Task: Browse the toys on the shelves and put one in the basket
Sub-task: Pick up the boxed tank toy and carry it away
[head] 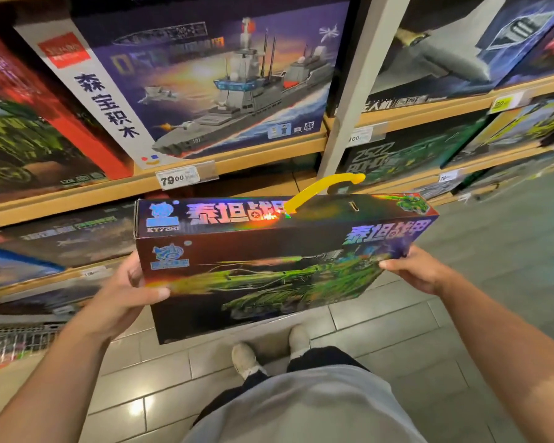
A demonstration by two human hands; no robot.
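Note:
I hold a large dark toy box (269, 270) with shiny holographic lettering, a green vehicle picture and a yellow carry handle (320, 188) on top. It hangs in front of the shelves, above the floor. My left hand (125, 292) grips its left edge, thumb on the front face. My right hand (413, 270) grips its right edge. No basket is in sight, apart from a wire grid (16, 340) at the lower left, and I cannot tell whether that belongs to one.
Wooden shelves (237, 158) hold many big toy boxes, among them a warship building set (221, 81) over a 79.00 price tag (178, 178). A white upright post (355, 78) divides the shelving. My feet (269, 350) stand on the tiled floor below.

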